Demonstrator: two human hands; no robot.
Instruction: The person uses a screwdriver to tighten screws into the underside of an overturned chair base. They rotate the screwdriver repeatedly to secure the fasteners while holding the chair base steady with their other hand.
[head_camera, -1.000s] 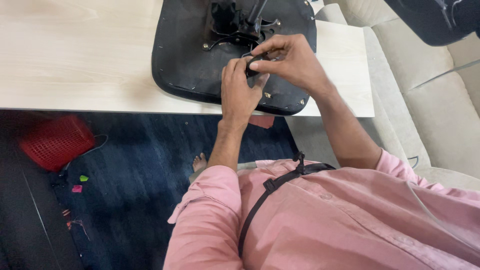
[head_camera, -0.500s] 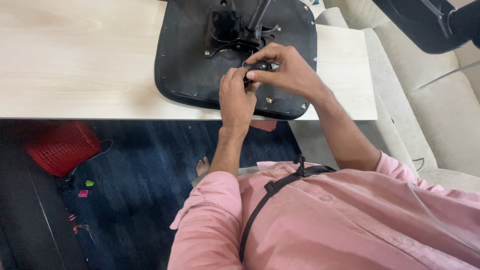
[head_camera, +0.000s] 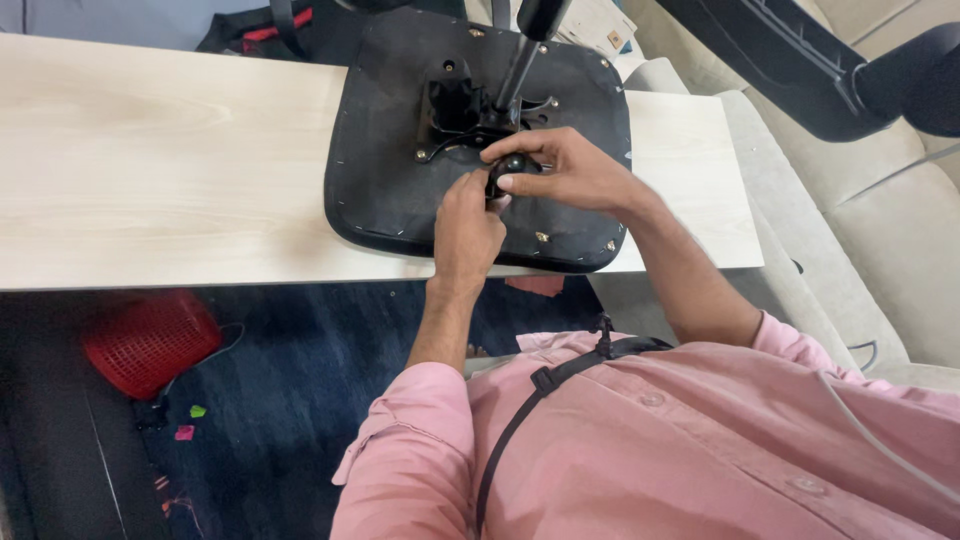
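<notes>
An upturned black chair seat (head_camera: 390, 190) lies on a pale wooden table (head_camera: 160, 160), its metal mechanism (head_camera: 460, 110) and upright post (head_camera: 520, 60) facing up. My left hand (head_camera: 465, 225) and my right hand (head_camera: 560, 170) meet at the seat's near middle. Both close around a small black knob (head_camera: 508, 170) beside the mechanism. My right fingers wrap over its top, and my left fingers press it from below. Most of the knob is hidden by my fingers.
A red mesh basket (head_camera: 150, 340) sits on the dark blue floor under the table, with small bits of coloured litter (head_camera: 190, 420) near it. A beige sofa (head_camera: 880, 220) stands to the right, and a black chair part (head_camera: 800, 60) lies on it.
The view has shifted so the seat sits lower and more central. Both hands stay together on the knob, with my right fingers now further over its top.
</notes>
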